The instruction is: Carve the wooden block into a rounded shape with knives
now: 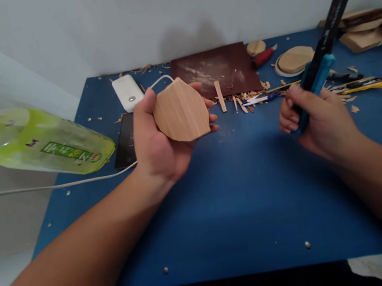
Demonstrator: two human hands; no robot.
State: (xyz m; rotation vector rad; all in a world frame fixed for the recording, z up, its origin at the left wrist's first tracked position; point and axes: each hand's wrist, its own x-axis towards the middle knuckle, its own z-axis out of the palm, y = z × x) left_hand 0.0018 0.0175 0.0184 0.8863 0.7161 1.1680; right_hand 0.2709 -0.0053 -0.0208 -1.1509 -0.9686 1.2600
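Toward eleven o'clock, the left hand [163,150] cups a pale, angular-edged wooden disc [181,110] from beneath (seemingly to expose its face); toward two, the right hand [319,115] clenches a long black-and-turquoise tool [330,29].

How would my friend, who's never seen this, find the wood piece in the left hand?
Start at the big blue table and find the left hand, on an arm coming in from the lower left. It holds a flat, pale wooden piece, partly rounded with straight-cut edges. The similar wooden discs lie at the back right; this one alone is held up in a hand.
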